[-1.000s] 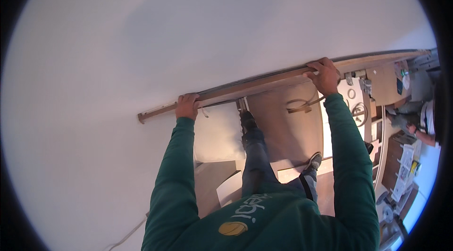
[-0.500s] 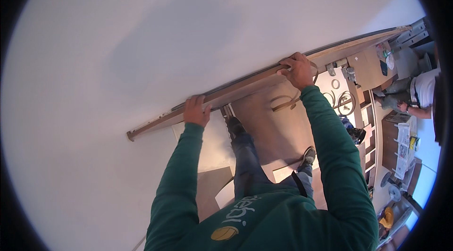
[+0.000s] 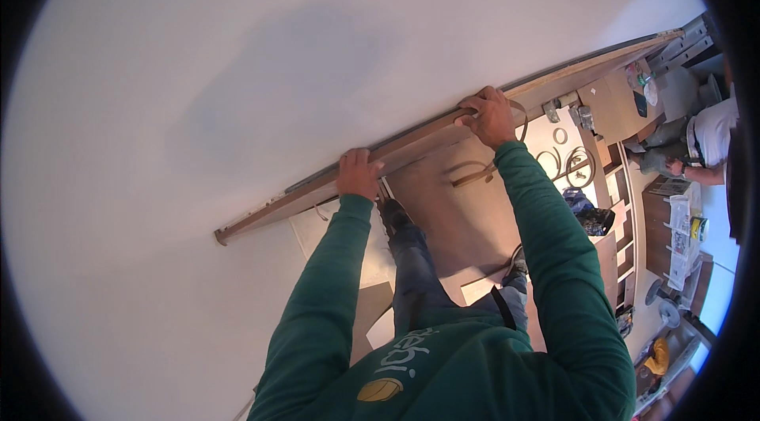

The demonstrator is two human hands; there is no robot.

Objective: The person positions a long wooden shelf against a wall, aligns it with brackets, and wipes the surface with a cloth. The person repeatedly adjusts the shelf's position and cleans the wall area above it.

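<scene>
A long narrow wooden board (image 3: 546, 95) stands on edge along the white wall. A brown edging strip (image 3: 419, 133) covers its top edge from the left end up to my right hand; beyond that, the edge looks paler and bare. My right hand (image 3: 492, 119) is closed on the strip at the edge, thumb and fingers pinching. The loose part of the strip hangs in a loop (image 3: 525, 122) beside that hand. To the left, my left hand (image 3: 359, 176) bends its fingers over the covered edge, gripping the board.
Curled strips (image 3: 582, 168) lie below at the right. My feet stand on brown panels (image 3: 451, 215). At the far right another person (image 3: 708, 144) is near a wooden box (image 3: 659, 219) and shelving. The white wall (image 3: 198, 49) fills the upper left.
My left hand has slid to the right and up along the board's edge, closer to my right hand. My right hand stays on the strip; the view has shifted slightly.
</scene>
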